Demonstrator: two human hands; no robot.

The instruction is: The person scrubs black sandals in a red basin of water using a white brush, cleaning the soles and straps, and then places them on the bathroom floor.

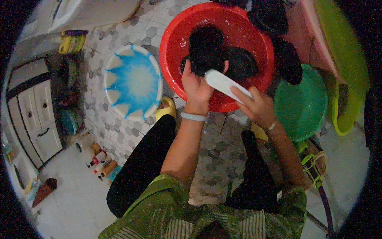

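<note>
At the left, the white cabinet [35,109] bends near the dark rim, with its details blurred. Then comes a blue and white basin [137,85]. The left hand [197,87] grips a black thing [205,42] over the red basin [170,71]; it is too dark to make out and hides some fingers. The right hand [258,105] is closed around a white handle [223,83], whose underside is hidden. Further right, the green basin [304,105] is partly covered by dark things [287,59]

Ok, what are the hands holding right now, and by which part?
The right hand holds a long white tool by the end nearer its wrist; the left hand cups a black item by its near end, over the red basin.
</note>
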